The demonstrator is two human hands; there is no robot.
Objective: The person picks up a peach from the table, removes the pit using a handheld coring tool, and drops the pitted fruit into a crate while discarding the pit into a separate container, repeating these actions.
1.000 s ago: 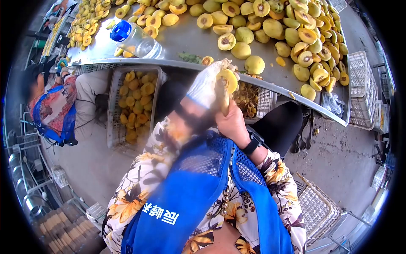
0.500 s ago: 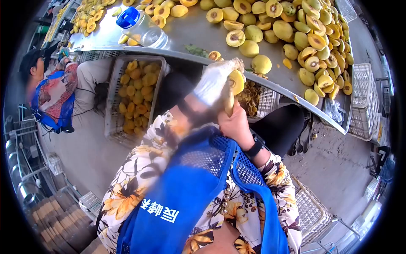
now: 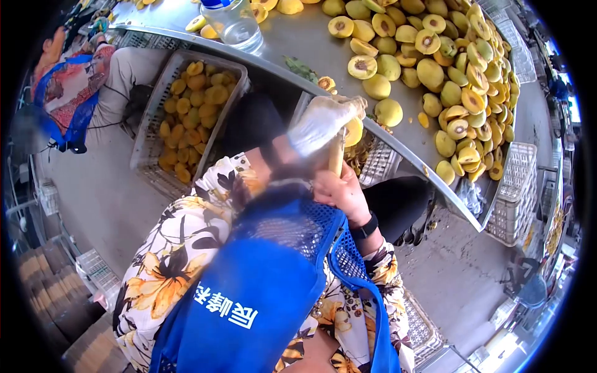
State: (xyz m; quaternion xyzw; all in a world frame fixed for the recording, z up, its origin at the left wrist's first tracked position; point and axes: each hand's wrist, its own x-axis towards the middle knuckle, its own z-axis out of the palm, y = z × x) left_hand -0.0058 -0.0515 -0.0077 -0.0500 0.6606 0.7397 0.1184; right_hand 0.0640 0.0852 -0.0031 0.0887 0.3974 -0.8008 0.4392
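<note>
Head-camera view looking down over your floral sleeves and blue mesh vest (image 3: 261,292). Your left hand (image 3: 320,121), in a white glove, is raised in front of you and closed around a yellow peach half (image 3: 353,132), which sits just below the near edge of the counter (image 3: 292,46). Your bare right hand (image 3: 339,189), with a black watch on the wrist, is just beneath it, fingers curled around the lower end of a slim yellowish piece (image 3: 336,155) that stands upright and reaches the peach half; blur keeps me from telling what the piece is.

The steel counter runs across the far side, from upper left down to the right. A heap of whole and halved peaches (image 3: 448,74) covers its right part, many showing dark pit hollows. A clear plastic bottle (image 3: 235,23) stands at the far left of the counter. On the floor to the left, a grey crate (image 3: 144,133) holds yellow fruit. A 2nd crate (image 3: 379,163), under the counter edge beside your hands, holds cut pieces. Another person in a blue vest (image 3: 65,87) sits at the far left.
</note>
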